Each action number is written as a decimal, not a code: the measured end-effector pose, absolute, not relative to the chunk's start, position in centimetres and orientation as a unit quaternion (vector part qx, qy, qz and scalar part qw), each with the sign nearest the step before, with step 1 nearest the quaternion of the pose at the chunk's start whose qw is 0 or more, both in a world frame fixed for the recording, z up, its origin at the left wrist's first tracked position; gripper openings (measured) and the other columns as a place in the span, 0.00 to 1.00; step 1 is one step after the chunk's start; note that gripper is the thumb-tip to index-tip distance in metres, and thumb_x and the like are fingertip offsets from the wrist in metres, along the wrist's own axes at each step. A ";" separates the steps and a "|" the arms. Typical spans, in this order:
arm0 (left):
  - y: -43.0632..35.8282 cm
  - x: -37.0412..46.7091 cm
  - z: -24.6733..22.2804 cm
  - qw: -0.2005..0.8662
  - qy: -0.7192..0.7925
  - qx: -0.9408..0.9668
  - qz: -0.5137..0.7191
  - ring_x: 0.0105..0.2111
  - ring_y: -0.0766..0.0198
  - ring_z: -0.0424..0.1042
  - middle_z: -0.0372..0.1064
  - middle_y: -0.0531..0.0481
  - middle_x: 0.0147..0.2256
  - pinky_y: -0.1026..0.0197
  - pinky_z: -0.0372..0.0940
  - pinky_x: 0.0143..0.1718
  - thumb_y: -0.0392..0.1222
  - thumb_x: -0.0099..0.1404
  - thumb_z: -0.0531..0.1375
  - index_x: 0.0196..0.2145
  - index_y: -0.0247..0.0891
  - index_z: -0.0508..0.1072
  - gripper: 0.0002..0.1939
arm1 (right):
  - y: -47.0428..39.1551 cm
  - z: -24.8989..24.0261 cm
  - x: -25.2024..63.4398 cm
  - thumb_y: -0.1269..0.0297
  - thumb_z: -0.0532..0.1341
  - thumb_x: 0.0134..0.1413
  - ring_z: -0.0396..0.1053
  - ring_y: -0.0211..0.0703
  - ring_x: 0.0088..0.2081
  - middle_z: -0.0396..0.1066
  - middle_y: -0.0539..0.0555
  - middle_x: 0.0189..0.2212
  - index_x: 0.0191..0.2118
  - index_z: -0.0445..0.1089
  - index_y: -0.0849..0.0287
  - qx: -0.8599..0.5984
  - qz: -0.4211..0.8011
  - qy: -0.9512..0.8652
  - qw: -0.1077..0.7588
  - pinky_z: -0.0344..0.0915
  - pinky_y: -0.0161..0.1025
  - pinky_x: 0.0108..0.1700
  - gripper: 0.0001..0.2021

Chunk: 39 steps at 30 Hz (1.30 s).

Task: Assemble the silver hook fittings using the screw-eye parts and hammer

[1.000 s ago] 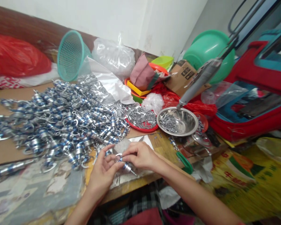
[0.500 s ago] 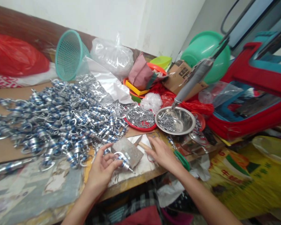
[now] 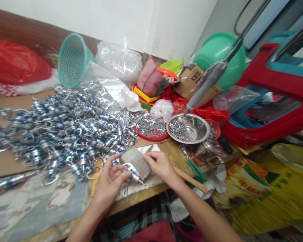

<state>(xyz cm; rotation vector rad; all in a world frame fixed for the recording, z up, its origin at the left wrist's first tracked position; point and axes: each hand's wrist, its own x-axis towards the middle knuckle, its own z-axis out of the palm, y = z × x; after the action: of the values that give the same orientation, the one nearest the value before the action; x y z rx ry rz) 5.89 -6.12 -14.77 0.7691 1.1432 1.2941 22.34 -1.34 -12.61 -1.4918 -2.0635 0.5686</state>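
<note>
My left hand (image 3: 108,185) holds a silver and blue swivel clip (image 3: 132,173) at the near edge of the wooden table (image 3: 141,198). The clip lies against a flat grey metal block (image 3: 135,158). My right hand (image 3: 161,165) is closed around a wooden handle (image 3: 192,181) that sticks out toward the lower right, with its fingertips at the block's right edge. What is on the handle's other end is hidden under the hand. A big pile of the same clips (image 3: 65,131) spreads over the table to the left.
A red plate of small metal parts (image 3: 151,129) and a steel bowl of pins (image 3: 188,129) stand behind my hands. A grey power tool (image 3: 207,85) hangs over the bowl. Further off are a teal basket (image 3: 72,60), a green basin (image 3: 219,53) and a red stool (image 3: 272,101).
My right hand let go of the clip, reached right to the wooden handle, closed on it and came back to the grey block. My left hand kept hold of the clip.
</note>
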 end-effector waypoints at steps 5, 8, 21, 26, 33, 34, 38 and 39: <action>-6.0 5.9 -14.8 0.587 0.489 0.327 0.556 0.27 0.65 0.70 0.67 0.59 0.25 0.61 0.65 0.31 0.38 0.45 0.65 0.46 0.43 0.58 0.30 | -2.6 -11.3 22.2 0.72 0.53 0.53 0.67 0.39 0.33 0.71 0.54 0.30 0.34 0.72 0.60 -0.472 0.116 -0.822 0.296 0.61 0.33 0.36 0.10; -6.0 5.9 -14.7 0.584 0.485 0.329 0.562 0.27 0.65 0.69 0.67 0.58 0.25 0.62 0.65 0.31 0.37 0.45 0.65 0.46 0.42 0.58 0.30 | -4.0 -11.0 20.8 0.77 0.50 0.53 0.65 0.41 0.34 0.69 0.54 0.31 0.37 0.70 0.60 -0.415 0.079 -0.871 0.251 0.60 0.34 0.35 0.13; -6.2 6.0 -14.8 0.590 0.474 0.311 0.575 0.27 0.67 0.69 0.68 0.58 0.23 0.66 0.65 0.30 0.36 0.45 0.65 0.45 0.41 0.59 0.30 | -5.0 -11.3 20.3 0.78 0.49 0.52 0.62 0.42 0.33 0.66 0.55 0.31 0.35 0.68 0.61 -0.402 0.046 -0.893 0.199 0.59 0.36 0.34 0.12; -6.2 6.0 -14.9 0.589 0.478 0.313 0.571 0.27 0.68 0.69 0.68 0.58 0.25 0.66 0.65 0.30 0.36 0.45 0.65 0.46 0.41 0.59 0.30 | -5.8 -11.4 20.3 0.81 0.48 0.50 0.60 0.42 0.34 0.65 0.55 0.32 0.37 0.68 0.61 -0.411 0.071 -0.891 0.181 0.59 0.37 0.35 0.15; -6.1 6.1 -14.7 0.592 0.484 0.310 0.565 0.28 0.65 0.69 0.67 0.57 0.25 0.62 0.65 0.31 0.37 0.45 0.65 0.46 0.41 0.58 0.31 | -5.4 -12.5 21.6 0.78 0.48 0.54 0.61 0.41 0.38 0.64 0.54 0.35 0.45 0.68 0.54 -0.403 0.160 -0.855 0.284 0.60 0.38 0.39 0.19; -6.2 6.1 -14.7 0.590 0.487 0.310 0.564 0.28 0.65 0.69 0.67 0.58 0.25 0.62 0.65 0.31 0.37 0.45 0.65 0.46 0.41 0.58 0.31 | -5.1 -12.6 22.3 0.78 0.48 0.54 0.62 0.40 0.40 0.64 0.54 0.36 0.46 0.67 0.54 -0.408 0.174 -0.841 0.310 0.61 0.38 0.40 0.19; -6.2 6.1 -14.8 0.581 0.498 0.308 0.565 0.27 0.65 0.69 0.66 0.58 0.24 0.61 0.66 0.31 0.38 0.43 0.66 0.45 0.41 0.59 0.31 | -3.0 -13.5 26.0 0.72 0.52 0.54 0.63 0.44 0.43 0.64 0.56 0.40 0.50 0.64 0.57 -0.542 0.125 -0.783 0.280 0.60 0.40 0.45 0.17; -6.2 6.0 -14.8 0.581 0.498 0.307 0.566 0.27 0.65 0.69 0.67 0.58 0.24 0.62 0.66 0.31 0.38 0.43 0.66 0.45 0.41 0.59 0.31 | -2.6 -13.8 27.0 0.70 0.54 0.53 0.63 0.45 0.42 0.65 0.57 0.38 0.50 0.64 0.58 -0.574 0.113 -0.780 0.222 0.60 0.41 0.44 0.17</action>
<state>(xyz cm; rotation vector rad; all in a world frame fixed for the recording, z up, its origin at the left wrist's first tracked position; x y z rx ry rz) 6.05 -6.18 -14.76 0.7171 1.1638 1.3216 26.95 -2.59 -13.77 -1.5864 -2.1539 0.3110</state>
